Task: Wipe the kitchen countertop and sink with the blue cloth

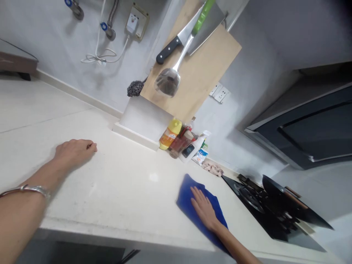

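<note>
- a pale counter (132,179) runs across a kitchen, seen from above at a slant.
- the right hand (203,207) lies flat on a blue cloth (189,216), palm down, fingers stretched out and close together, not gripped around anything.
- the cloth is spread on the counter between the bottles and the stove, its near end reaching the front edge.
- the left hand (75,152) is curled into a loose fist at the counter, thumb against the fingers, with nothing visible in it; a silver bracelet (35,189) circles that wrist.
- beyond the cloth, a yellow bottle (170,134) and a white bottle (191,149) stand by the wall.
- above them, a wooden board (200,79) sits behind a black-handled knife (169,49) and a metal turner (168,81).
- to the right is a black stove (264,209) with a pan (291,198).
</note>
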The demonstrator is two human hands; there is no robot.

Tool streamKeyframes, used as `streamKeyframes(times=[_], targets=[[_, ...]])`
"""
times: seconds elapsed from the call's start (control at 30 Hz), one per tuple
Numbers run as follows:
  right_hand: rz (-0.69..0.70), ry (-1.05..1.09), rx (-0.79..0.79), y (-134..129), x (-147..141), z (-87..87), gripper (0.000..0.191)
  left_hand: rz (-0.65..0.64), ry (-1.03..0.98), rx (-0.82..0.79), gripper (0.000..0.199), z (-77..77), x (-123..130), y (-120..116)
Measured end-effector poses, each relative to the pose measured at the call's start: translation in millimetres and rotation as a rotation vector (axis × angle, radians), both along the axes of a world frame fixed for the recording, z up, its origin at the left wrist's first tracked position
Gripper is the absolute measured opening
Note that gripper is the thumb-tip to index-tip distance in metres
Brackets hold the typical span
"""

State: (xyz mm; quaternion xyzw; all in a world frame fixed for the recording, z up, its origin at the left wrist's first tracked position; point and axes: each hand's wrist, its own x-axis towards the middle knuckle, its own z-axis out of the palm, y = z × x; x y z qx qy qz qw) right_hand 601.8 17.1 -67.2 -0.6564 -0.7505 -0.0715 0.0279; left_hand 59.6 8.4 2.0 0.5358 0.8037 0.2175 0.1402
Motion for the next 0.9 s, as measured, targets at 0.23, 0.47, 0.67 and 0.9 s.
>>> streamKeyframes(times=[0.23,0.47,0.67,0.9], targets=[[0.262,0.030,-0.144,-58.9,-64.2,25.1,0.056,-0.045,0.005,0.056,0.043,-3.2,1.4,-3.9],[0.635,0.039,-0.287,-79.8,-180.6,53.0,0.059,-0.063,0.006,0.110,0.049,-9.4,3.8,-5.3],[0.893,0.007,-0.353,-60.9,-290.7,62.0,0.062,0.096,-0.201,0.211,0.059,-4.4,-8.1,-1.4],[0.876,-0.003,-0.287,-1.2,-380.1,56.7,0.061,0.217,-0.319,0.397,0.051,12.7,-15.2,-10.3]])
